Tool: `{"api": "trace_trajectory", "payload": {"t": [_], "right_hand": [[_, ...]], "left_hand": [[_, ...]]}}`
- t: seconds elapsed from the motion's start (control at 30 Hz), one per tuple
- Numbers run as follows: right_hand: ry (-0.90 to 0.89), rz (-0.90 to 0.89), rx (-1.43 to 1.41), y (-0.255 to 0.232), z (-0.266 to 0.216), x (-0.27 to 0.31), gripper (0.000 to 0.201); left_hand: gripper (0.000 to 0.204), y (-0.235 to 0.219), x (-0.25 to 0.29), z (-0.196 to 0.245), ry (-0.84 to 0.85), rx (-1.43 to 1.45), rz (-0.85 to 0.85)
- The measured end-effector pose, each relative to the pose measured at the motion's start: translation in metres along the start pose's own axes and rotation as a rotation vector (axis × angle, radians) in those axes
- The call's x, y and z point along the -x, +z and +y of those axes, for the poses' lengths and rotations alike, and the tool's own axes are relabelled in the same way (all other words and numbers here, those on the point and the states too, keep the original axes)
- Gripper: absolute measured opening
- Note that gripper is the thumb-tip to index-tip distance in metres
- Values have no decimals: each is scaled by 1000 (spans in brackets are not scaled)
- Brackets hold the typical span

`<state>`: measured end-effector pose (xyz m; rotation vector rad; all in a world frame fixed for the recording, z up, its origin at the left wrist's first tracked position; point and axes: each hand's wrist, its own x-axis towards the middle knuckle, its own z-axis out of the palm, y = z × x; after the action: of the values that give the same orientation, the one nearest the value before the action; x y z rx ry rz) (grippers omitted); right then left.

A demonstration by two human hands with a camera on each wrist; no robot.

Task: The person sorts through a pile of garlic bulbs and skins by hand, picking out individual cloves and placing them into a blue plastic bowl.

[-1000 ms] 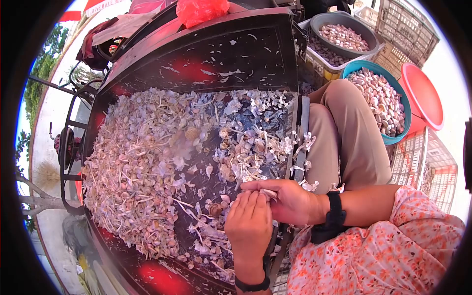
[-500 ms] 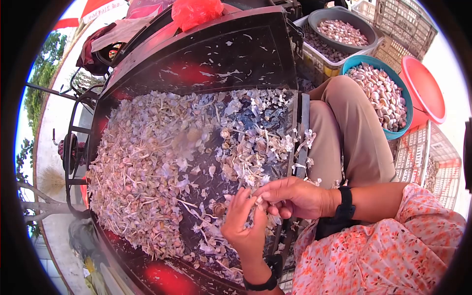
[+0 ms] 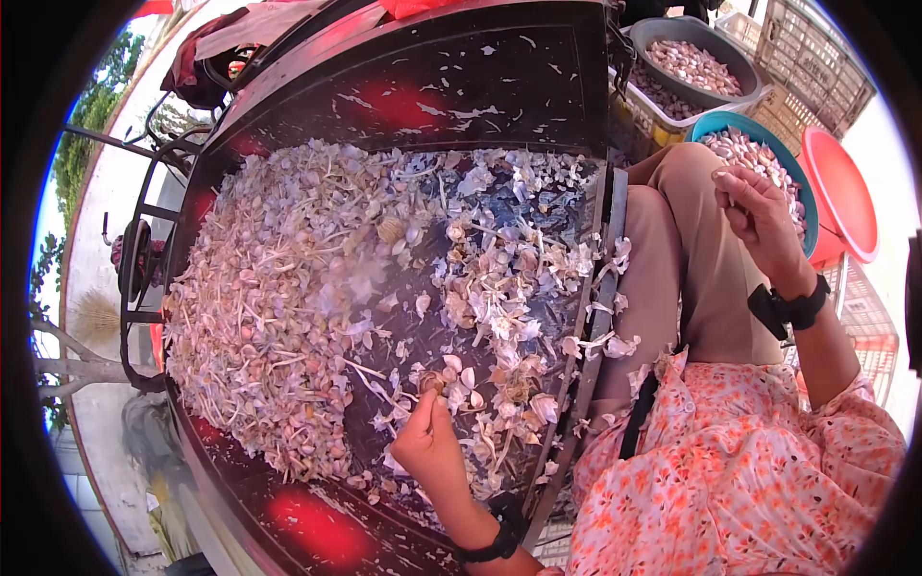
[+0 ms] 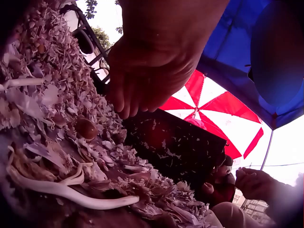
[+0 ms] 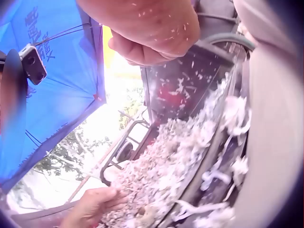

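My left hand [image 3: 429,444] reaches down into the truck bed, fingertips right at a brown, dry garlic piece [image 3: 430,381]. In the left wrist view its fingers hang loosely bent, with nothing visible between them. Just beside it lie several pale garlic cloves [image 3: 468,377] among papery skins. My right hand [image 3: 764,216] is raised over the knee, close to a teal basin [image 3: 814,206] of garlic cloves. Its fingers are curled, and a small pale piece of garlic [image 4: 244,171] shows at the fingertips in the left wrist view.
A large heap of garlic skins and stalks [image 3: 259,326] fills the far part of the bed. Beyond the knees [image 3: 711,250] stand a grey basin [image 3: 744,72] of cloves, a red tub [image 3: 840,197] and plastic crates [image 3: 816,53]. The bed's metal edge [image 3: 612,216] runs beside the legs.
The hands were together over the bed, working on garlic, and have parted. The right hand moved up toward the teal basin; the left went down to the brown piece. Pale cloves now show on the bed.
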<state>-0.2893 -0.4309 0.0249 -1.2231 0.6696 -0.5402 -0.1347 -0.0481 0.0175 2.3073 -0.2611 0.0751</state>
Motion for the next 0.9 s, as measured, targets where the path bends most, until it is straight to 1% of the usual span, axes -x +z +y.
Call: {"api": "trace_trajectory", "payload": {"t": [0.03, 0.07, 0.1, 0.13, 0.17, 0.2, 0.23, 0.3, 0.33, 0.37, 0.4, 0.43, 0.47, 0.53, 0.57, 0.6, 0.63, 0.7, 0.77, 0.83, 0.87, 0.9], "right_hand": [[-44, 102, 159, -28, 2, -9, 15], [-69, 121, 384, -58, 7, -18, 20], [-45, 244, 390, -93, 26, -27, 25], [-101, 249, 397, -111, 32, -30, 27], [-153, 251, 402, -117, 35, -32, 28], [-150, 245, 398, -104, 30, -29, 28], [-121, 185, 331, -87, 23, -20, 28], [-59, 91, 245, -33, 4, 1, 26], [-22, 36, 196, -14, 3, 7, 25], [9, -97, 135, 0, 6, 11, 25], [61, -130, 139, 20, 6, 18, 23], [125, -217, 89, 37, 9, 25, 22], [189, -306, 39, 52, 11, 31, 22], [256, -470, 98, 79, 16, 42, 21], [293, -566, 13, 89, 23, 47, 22], [281, -647, 38, 97, 32, 50, 22], [230, -704, 15, 108, 40, 54, 22], [233, -794, 44, 124, 45, 61, 21], [250, -837, 35, 141, 49, 63, 20], [267, -882, 24, 159, 54, 60, 20], [262, -904, 75, 168, 56, 58, 20], [257, -928, 127, 177, 59, 56, 20]], "left_hand": [[19, 2, 0, -9, -4, 2, 4], [18, 5, 0, -16, 39, -86, -41], [17, 6, -1, -19, 84, -172, -85], [17, 9, -2, -17, 82, -170, -79], [17, 13, -3, -13, 131, -223, -83], [16, 16, -5, -9, 179, -280, -90], [16, 19, -9, -6, 179, -286, -89], [19, 29, -19, -1, 333, -517, -171], [24, 33, -23, -5, 423, -612, -203], [24, 35, -26, -8, 428, -612, -204], [25, 36, -29, -11, 480, -712, -278], [26, 36, -31, -11, 530, -813, -352], [26, 37, -31, -10, 531, -814, -351], [25, 35, -30, -9, 531, -866, -413], [25, 35, -29, -10, 528, -871, -410], [24, 37, -26, -11, 523, -898, -377], [23, 37, -24, -12, 518, -924, -344], [22, 36, -21, -10, 505, -893, -322], [21, 31, -21, -10, 491, -864, -294], [21, 24, -21, -13, 385, -520, -130], [23, 17, -22, -16, 342, -503, -107], [23, 11, -25, -22, 335, -508, -101]]}}
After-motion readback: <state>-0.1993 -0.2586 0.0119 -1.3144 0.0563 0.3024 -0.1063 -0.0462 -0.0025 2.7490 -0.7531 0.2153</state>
